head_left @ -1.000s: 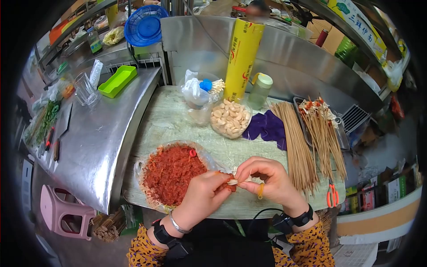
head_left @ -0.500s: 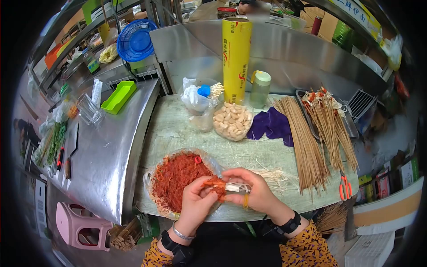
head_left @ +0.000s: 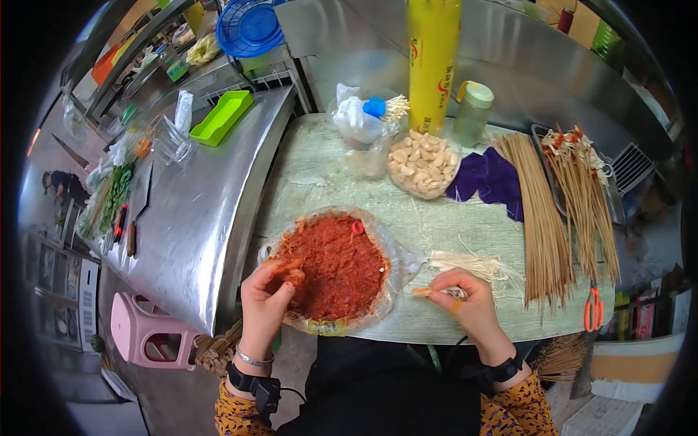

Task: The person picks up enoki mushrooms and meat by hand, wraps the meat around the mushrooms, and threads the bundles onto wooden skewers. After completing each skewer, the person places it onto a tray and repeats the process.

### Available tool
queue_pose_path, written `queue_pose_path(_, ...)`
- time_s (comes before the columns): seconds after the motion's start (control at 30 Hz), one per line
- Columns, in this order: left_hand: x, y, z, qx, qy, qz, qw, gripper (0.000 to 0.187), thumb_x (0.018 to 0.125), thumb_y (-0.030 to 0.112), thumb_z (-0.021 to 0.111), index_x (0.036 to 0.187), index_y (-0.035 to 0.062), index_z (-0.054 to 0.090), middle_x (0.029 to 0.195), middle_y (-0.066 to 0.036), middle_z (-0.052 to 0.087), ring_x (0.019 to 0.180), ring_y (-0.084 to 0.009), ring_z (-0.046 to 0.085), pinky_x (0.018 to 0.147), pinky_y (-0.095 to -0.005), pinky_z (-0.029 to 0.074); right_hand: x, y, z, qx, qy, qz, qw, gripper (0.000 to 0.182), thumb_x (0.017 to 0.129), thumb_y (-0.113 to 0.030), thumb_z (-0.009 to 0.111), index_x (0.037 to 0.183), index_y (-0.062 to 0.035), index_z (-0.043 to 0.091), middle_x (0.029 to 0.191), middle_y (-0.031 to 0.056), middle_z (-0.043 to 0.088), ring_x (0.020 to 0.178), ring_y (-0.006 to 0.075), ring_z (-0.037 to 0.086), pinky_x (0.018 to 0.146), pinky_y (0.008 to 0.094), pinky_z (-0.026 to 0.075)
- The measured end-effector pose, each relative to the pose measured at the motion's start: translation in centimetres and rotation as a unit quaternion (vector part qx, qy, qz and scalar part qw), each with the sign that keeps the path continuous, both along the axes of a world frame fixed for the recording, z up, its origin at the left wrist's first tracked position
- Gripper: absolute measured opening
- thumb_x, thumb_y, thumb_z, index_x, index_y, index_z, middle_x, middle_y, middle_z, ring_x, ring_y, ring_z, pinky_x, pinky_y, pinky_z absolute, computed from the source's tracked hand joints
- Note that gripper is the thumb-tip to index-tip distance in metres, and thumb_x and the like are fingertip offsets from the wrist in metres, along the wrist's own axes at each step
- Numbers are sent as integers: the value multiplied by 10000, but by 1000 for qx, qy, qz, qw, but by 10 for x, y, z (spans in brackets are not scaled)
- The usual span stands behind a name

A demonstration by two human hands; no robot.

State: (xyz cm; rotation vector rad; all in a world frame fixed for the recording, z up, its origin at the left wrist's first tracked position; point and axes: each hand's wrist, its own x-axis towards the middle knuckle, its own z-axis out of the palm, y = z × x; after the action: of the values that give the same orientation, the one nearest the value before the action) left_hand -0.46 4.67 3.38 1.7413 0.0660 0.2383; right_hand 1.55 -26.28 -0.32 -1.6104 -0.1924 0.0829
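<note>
My left hand (head_left: 266, 296) is at the left edge of the bowl of red minced filling (head_left: 336, 265), its fingers curled and smeared with red; what they hold, if anything, is hard to make out. A small red ring (head_left: 357, 228) lies on the filling. To the right of the bowl, my right hand (head_left: 463, 296) pinches a small pale bundle (head_left: 456, 292) with an orange-tinted end. Loose thin white strands (head_left: 472, 266) lie on the table just behind that hand. Long wooden skewers (head_left: 542, 225) lie farther right.
Behind are a container of pale cloves (head_left: 424, 164), a purple cloth (head_left: 487, 182), a yellow roll (head_left: 434, 65), a bottle (head_left: 473, 112) and a bagged bowl (head_left: 360, 120). Orange scissors (head_left: 593, 309) lie at the right. A green tray (head_left: 222, 118) rests on the steel counter (head_left: 218, 211).
My hands have come apart: the left moved left to the bowl's edge, the right moved right with the pale bundle. The view has shifted, and more of the bowl shows.
</note>
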Motion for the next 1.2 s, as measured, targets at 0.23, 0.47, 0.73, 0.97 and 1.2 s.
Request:
queue_pose_path(0.23,3,-8,7,319,-36,-39,946,185,671,-18,652,855,3,649,782,-127,618,737,-265,604,663,-307,479,-13,-8,-26,-50,-2,27,998,134,691,57,690,770,-26,621,819,58,617,785,162,586,684,265,462)
queue_pose_path(0.47,39,-34,18,424,-93,-127,892,172,658,27,657,829,26,632,768,-117,591,727,-295,591,621,-359,482,-14,-9,-24,-68,-41,38,996,145,675,53,692,751,-36,607,815,48,609,769,154,578,659,260,450)
queue_pose_path(0.73,60,-54,1,585,-114,-212,775,148,652,79,631,797,67,608,717,-81,543,662,-271,590,569,-363,483,-12,-14,-26,-62,-49,58,995,126,707,29,681,792,-32,611,826,61,615,780,181,593,686,279,472)
queue_pose_path(0.97,60,-56,2,629,-95,-184,749,174,635,86,643,805,71,609,714,-93,546,655,-281,593,566,-378,482,-11,-15,-25,-52,-52,64,995,119,714,28,676,795,-30,612,836,61,608,788,177,589,682,272,473)
queue_pose_path(1.2,58,-9,15,436,-1,-86,896,206,658,67,650,856,17,621,811,-157,606,741,-338,592,667,-384,484,-11,-14,-29,-60,-62,59,995,118,711,29,675,795,-29,616,828,63,609,772,173,592,671,270,480)
